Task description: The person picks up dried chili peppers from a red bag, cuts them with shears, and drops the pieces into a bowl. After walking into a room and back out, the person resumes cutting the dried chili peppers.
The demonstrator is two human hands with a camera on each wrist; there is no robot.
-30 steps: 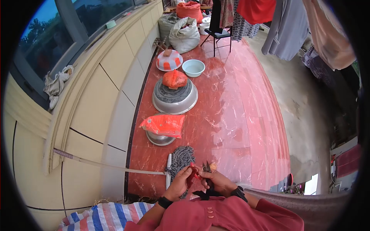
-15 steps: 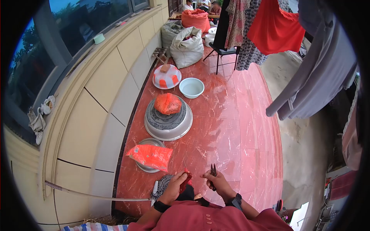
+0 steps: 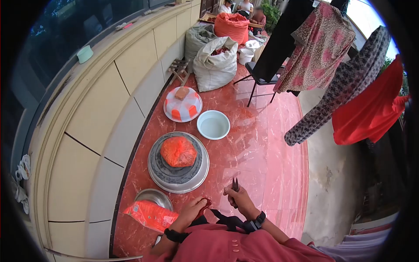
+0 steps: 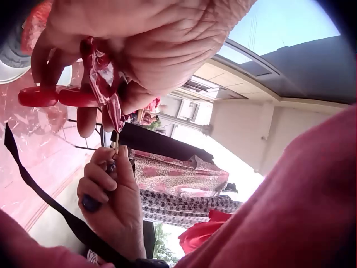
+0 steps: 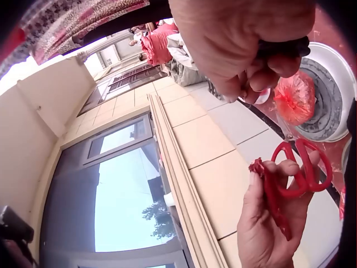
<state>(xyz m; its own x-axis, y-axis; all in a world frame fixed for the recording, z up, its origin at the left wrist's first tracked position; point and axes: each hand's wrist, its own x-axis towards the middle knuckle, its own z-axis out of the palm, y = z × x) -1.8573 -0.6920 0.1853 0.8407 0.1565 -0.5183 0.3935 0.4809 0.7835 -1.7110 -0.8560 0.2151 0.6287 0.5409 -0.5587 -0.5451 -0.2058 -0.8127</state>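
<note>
In the head view my left hand (image 3: 192, 212) holds a dark red, wrinkled dried chili (image 3: 204, 207). The left wrist view shows the glossy chili (image 4: 103, 75) between the thumb and fingers, its thin pale stem pointing at my other hand. Red loops (image 5: 305, 173), like scissor handles, hang around the fingers of that same left hand (image 5: 268, 229). My right hand (image 3: 242, 201) grips dark scissors (image 3: 235, 185), blade tips pointing away from me. The hands stand apart in the head view. Most of the scissors' handle is hidden in the right palm.
On the red tiled floor lie an orange-red packet (image 3: 150, 215) by a metal bowl (image 3: 155, 196), a large basin (image 3: 201, 174) bearing a red bag (image 3: 178, 151), and a pale blue basin (image 3: 213, 124). Sacks (image 3: 216, 65) stand farther back. Laundry (image 3: 321, 48) hangs at right; people sit behind.
One second ago both hands met at the chili; now the right hand with the scissors is apart from the left. The head view has shifted, bringing more of the background into sight.
</note>
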